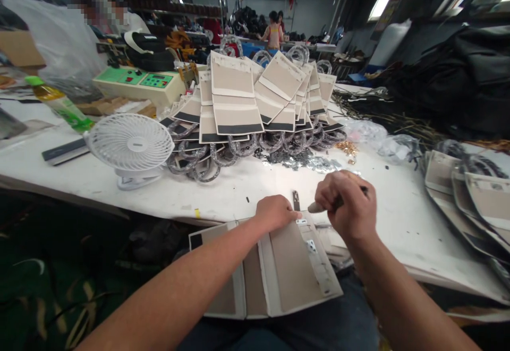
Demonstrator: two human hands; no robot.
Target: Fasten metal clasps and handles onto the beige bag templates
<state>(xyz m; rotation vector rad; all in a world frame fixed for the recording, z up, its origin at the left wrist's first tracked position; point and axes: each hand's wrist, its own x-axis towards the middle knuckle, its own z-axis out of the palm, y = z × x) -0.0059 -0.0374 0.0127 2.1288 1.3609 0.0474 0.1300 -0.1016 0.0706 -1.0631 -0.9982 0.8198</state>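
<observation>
A beige bag panel (295, 271) with pale strips lies across my lap, against the table's front edge. My left hand (275, 212) is closed on its upper edge, the thumb beside a small metal plate (302, 222). Another metal plate (311, 246) sits lower on the panel's right-hand strip. My right hand (348, 205) is closed around a dark-handled tool whose rounded grey end (316, 207) points left, just above the panel's corner; the fingers hide most of it. A dark metal strip (295, 200) lies on the table beyond my left thumb.
Many similar panels with plastic-wrapped handles form a stack (255, 96) behind loose metal pieces (295, 159). At left stand a white fan (133, 144), a bottle (59, 105) and a control box (139, 85). More panels (470, 197) lie right. People are in the background.
</observation>
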